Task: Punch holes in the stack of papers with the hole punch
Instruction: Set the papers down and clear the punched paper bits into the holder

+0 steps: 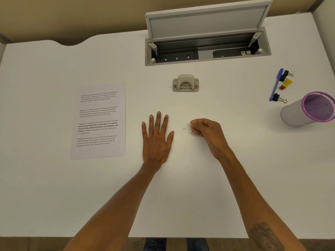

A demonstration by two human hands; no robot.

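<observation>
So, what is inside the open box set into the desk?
Inside the open box there are dark panels with small sockets on the left and a black unit on the right. The raised lid does not cover them, but the box's deeper part is too dark to read.

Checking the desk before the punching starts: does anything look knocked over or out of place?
Yes: the purple pen cup lies tipped on its side at the right, with a blue pen and binder clips loose beside it. The papers and hole punch sit neatly.
</observation>
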